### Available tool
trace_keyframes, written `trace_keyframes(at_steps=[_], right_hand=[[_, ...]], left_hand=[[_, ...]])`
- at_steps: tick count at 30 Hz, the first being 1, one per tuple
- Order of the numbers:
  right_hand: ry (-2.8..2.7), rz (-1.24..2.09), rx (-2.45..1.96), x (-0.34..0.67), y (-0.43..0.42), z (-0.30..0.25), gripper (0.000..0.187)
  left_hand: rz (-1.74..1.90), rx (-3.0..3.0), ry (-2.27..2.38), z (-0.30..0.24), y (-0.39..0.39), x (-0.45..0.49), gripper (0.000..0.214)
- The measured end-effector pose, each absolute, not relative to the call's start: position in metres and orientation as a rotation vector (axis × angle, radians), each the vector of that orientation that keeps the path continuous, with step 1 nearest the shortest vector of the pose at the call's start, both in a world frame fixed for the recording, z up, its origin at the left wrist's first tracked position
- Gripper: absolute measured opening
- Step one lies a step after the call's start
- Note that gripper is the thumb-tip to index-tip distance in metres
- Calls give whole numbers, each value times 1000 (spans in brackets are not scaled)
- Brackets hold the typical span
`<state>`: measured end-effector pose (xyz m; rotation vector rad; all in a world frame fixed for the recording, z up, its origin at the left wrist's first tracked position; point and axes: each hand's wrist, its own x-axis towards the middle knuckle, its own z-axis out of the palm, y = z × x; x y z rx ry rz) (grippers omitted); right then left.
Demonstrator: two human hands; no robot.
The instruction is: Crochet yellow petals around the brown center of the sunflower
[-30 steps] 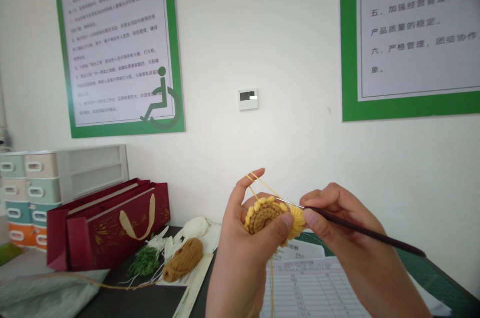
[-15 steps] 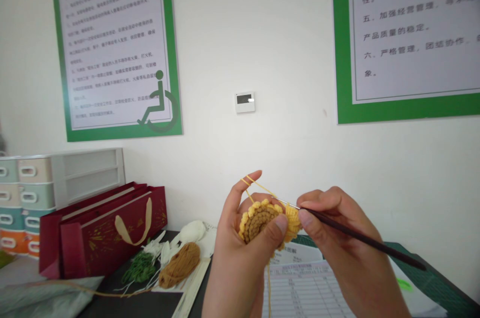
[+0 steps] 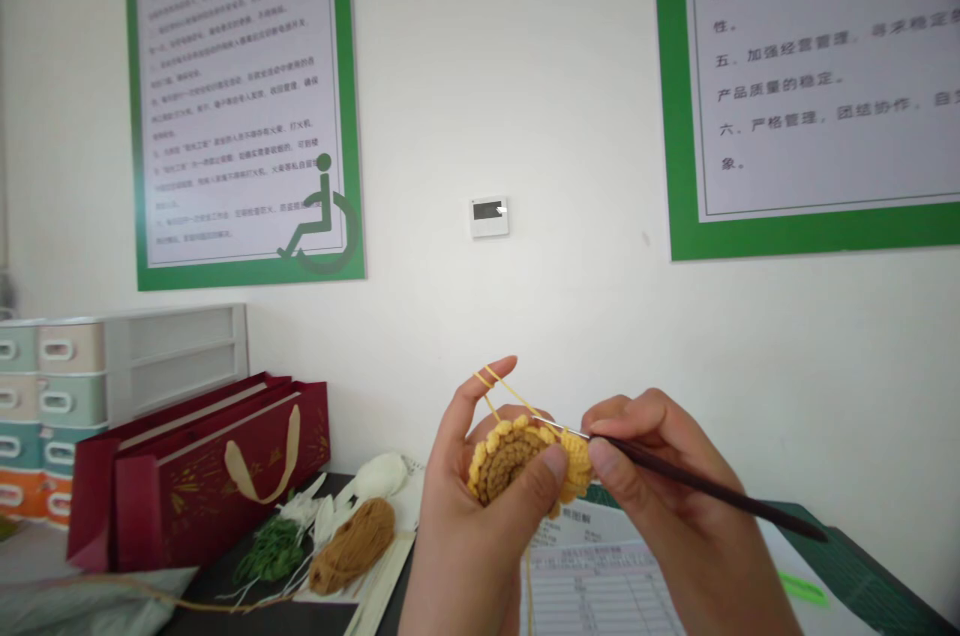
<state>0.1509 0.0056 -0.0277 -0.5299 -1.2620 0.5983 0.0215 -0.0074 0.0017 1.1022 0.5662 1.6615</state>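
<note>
I see a white wall with the left poster and the right poster, both framed in green. Below them a dark counter carries a drawer unit, red gift bags, a bundle of brown yarn beside some green yarn, a printed sheet and a green mat.

Both hands are raised above the sheet. The left hand has its fingers pinched on the crochet flower, with the thumb pressed on its front and the brown centre facing me. The index finger stands up with the yellow thread looped over it. The right hand has its fingers clenched on the hook. The hook's metal tip is in the flower's yellow edge, and its dark handle slants down to the right.
</note>
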Motion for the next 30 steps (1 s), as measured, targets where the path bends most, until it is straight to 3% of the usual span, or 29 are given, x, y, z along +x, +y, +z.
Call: trace_keyframes(at_steps=[17, 30], right_hand=[[-1253, 819, -514, 159, 10, -25, 21], [-1272, 731, -559, 162, 6, -21, 17]], left_hand=[[1691, 1105, 557, 3, -8, 28, 71], [1674, 1096, 596, 4, -8, 26, 76]])
